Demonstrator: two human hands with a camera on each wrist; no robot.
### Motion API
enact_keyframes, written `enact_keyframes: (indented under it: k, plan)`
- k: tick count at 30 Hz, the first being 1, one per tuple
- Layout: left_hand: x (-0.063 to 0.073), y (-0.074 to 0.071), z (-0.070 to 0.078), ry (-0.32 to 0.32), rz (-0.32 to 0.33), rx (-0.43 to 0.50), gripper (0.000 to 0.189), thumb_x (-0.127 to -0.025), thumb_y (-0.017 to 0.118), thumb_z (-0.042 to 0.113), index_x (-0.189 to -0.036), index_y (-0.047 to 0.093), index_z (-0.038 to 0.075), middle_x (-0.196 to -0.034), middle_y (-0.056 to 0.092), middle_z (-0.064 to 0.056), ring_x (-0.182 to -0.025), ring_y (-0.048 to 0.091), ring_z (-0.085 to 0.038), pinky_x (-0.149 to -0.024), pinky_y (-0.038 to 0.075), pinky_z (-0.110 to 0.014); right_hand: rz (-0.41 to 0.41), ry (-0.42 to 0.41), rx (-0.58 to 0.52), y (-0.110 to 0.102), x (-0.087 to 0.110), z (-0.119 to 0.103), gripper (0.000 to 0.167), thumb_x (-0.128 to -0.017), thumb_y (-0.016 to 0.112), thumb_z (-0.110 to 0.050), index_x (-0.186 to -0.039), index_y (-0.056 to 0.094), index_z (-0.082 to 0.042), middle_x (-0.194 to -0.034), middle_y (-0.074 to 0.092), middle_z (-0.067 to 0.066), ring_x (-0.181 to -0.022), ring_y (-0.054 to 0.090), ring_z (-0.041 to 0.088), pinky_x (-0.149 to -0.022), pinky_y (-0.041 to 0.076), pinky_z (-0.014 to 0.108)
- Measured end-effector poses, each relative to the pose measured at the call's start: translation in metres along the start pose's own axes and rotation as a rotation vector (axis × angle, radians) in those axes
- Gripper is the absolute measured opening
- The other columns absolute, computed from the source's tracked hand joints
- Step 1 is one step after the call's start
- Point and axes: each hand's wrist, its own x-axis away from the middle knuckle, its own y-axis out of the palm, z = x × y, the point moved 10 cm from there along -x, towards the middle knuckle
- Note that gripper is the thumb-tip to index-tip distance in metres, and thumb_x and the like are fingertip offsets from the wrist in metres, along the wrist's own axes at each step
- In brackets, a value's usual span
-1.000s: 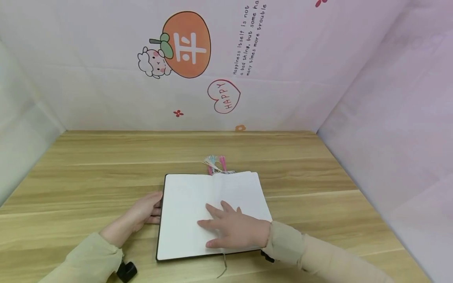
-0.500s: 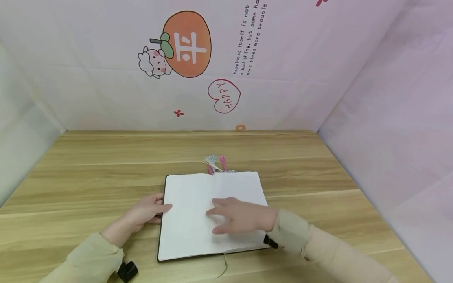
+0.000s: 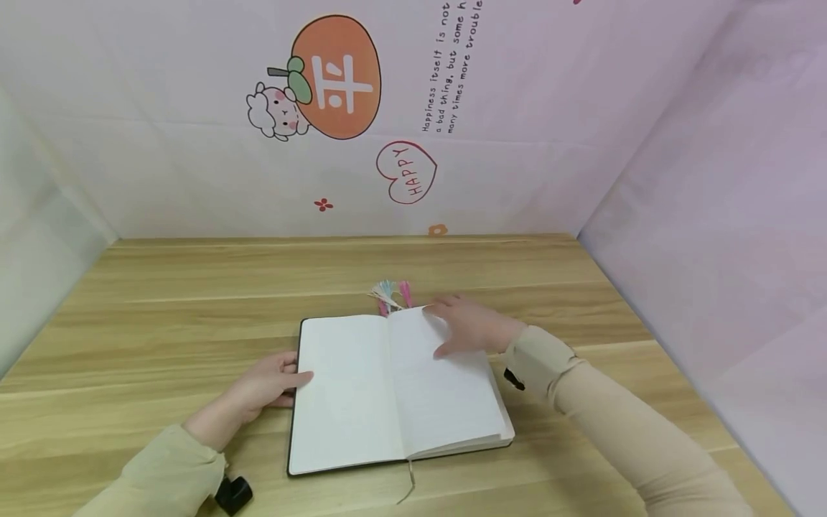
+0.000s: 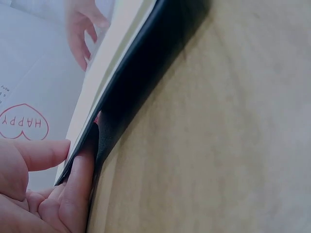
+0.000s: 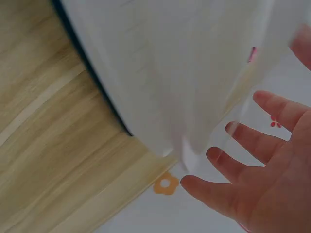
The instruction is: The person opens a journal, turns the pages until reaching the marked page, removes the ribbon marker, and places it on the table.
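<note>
A notebook (image 3: 345,395) with a black cover lies spread flat on the table, its pages white. At its left edge my left hand (image 3: 261,386) grips it: the thumb rests on the page and fingers (image 4: 77,187) reach under the black cover in the left wrist view. My right hand (image 3: 474,324) is at the top right corner of the right-hand pages, fingers extended. In the right wrist view, its fingers (image 5: 257,141) are spread beside a bent page (image 5: 194,97); whether they all touch it I cannot tell.
Tassels (image 3: 390,291) in pink, pale blue and white stick out above the notebook. A ribbon marker (image 3: 410,482) hangs from its bottom edge onto the wooden table (image 3: 194,287). White printed sheeting (image 3: 194,165) stands behind and at both sides.
My right hand has moved from the middle of the notebook up and right to the right page's top corner. My left thumb has come onto the left page's edge.
</note>
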Motion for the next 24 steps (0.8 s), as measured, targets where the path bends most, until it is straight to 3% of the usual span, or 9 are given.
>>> enact_keyframes:
  k: [9, 24]
  plan:
    - [0.001, 0.0, 0.0, 0.001, 0.005, 0.001, 0.054, -0.096, 0.056, 0.017, -0.138, 0.035, -0.01, -0.119, 0.058, -0.019, -0.095, 0.059, -0.014, -0.075, 0.055, -0.032, -0.005, 0.067, 0.051, 0.008, -0.005, 0.022, 0.099, -0.068, 0.083, -0.042, -0.146, 0.033, -0.007, -0.151, 0.028, 0.021, -0.138, 0.021, 0.046, -0.111, 0.025, 0.057]
    - [0.001, 0.0, 0.0, 0.003, 0.003, 0.015, 0.052, -0.096, 0.056, 0.017, -0.137, 0.037, -0.01, -0.113, 0.063, -0.014, -0.087, 0.061, -0.01, -0.072, 0.054, -0.03, 0.024, 0.075, 0.06, 0.016, -0.009, 0.021, 0.092, -0.065, 0.087, -0.036, -0.142, 0.042, -0.011, -0.147, 0.036, 0.019, -0.136, 0.024, 0.044, -0.108, 0.03, 0.056]
